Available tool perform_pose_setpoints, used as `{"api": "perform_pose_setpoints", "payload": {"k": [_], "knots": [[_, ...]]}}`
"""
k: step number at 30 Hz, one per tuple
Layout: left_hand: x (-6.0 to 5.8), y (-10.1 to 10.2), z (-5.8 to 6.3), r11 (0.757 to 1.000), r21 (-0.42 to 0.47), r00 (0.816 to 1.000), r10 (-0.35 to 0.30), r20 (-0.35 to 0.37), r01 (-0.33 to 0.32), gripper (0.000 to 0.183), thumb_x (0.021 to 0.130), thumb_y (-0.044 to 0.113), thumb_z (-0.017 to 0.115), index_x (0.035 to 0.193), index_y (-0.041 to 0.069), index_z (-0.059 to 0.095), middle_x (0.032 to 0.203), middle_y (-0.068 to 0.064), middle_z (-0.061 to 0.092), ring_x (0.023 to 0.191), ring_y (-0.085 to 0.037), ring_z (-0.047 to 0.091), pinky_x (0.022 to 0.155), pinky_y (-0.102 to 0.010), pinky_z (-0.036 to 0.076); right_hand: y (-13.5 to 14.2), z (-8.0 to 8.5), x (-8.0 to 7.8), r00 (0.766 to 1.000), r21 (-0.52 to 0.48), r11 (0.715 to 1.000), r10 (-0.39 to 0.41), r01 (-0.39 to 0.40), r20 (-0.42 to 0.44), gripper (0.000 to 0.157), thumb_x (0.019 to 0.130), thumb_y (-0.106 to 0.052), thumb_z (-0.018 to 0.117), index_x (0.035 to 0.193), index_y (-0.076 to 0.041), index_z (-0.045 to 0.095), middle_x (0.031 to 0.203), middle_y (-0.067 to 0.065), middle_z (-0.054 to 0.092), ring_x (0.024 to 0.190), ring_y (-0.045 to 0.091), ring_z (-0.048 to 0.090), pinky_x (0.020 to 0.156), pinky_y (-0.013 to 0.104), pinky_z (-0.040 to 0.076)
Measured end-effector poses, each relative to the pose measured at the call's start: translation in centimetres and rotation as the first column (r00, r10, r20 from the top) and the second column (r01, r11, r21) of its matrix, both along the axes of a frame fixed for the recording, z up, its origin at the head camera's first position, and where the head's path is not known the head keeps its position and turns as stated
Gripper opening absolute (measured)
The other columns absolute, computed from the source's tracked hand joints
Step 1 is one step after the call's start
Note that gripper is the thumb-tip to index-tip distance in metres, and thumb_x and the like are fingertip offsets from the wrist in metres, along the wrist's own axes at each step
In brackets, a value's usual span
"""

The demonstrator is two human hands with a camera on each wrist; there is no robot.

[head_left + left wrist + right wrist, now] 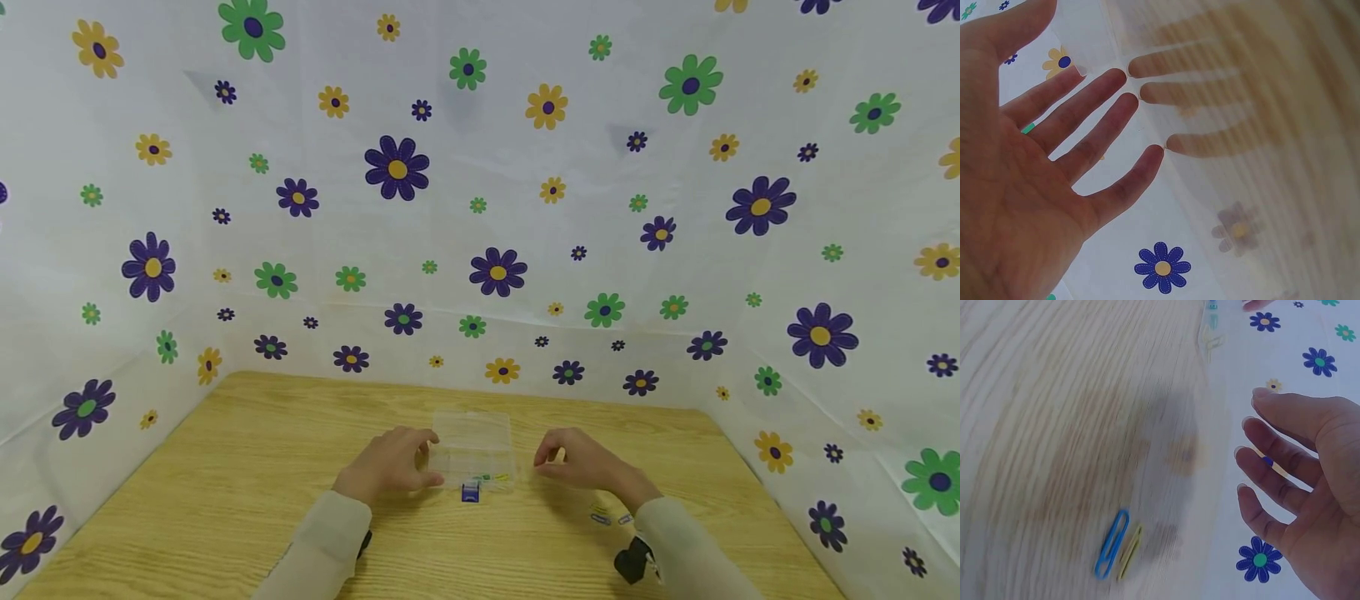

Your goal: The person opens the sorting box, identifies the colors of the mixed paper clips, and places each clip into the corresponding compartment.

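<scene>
A clear plastic box (471, 429) lies on the table with small green and yellow pieces (491, 477), perhaps paper clips, at its front right. A small dark-blue piece (470, 492) sits at its front edge. Beside the box's left side is my left hand (390, 462), thumb and fingers spread, holding nothing; in the left wrist view its fingertips meet their reflections on the tabletop. To the right of the box, my right hand (581, 458) has loosely bent fingers and an empty palm. Near it lie a blue paper clip (1111, 545) and a yellow paper clip (1130, 553).
The wood-grain table (285, 433) is enclosed by a white flowered sheet (450, 233) at the back and sides. Another small clip (626, 518) lies beside the right sleeve (686, 542). A black item (633, 560) is at the right wrist.
</scene>
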State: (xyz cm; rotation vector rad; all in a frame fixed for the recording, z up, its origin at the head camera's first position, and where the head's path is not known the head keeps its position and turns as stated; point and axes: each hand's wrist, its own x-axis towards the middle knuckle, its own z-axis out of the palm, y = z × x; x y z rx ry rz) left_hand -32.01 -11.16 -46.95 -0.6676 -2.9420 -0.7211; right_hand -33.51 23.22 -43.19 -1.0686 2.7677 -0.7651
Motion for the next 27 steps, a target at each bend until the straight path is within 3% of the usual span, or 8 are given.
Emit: {"api": "perform_pose_setpoints", "payload": {"k": [14,27], "knots": [[-0.4,-0.2,-0.2,1.0,-0.002,1.0,-0.014,-0.002,0.014,0.06,0.084,0.046,0.083,0.129,0.011,0.066,0.113,-0.008,0.074,0.107,-0.03,0.068,0.093,-0.054,0.055,4.1,0.2,0.9,0.999,0.015,0.999,0.039,-0.04,0.006,0.007,0.096,-0.016,0.073,0.094,-0.009,0.075,0.094,0.001,0.073,0.087,0.009,0.064,0.072,0.023,0.053],[-0.1,-0.2,-0.1,1.0,-0.007,1.0,-0.005,0.005,0.005,0.061,0.083,0.047,0.083,0.129,0.01,0.066,0.114,-0.008,0.073,0.108,-0.032,0.067,0.095,-0.055,0.054,6.6,-0.1,2.1,0.996,0.012,0.999,0.03,-0.031,0.084,0.003,0.093,-0.01,0.072,0.094,-0.007,0.074,0.094,0.004,0.073,0.085,0.006,0.062,0.072,0.022,0.052]]}}
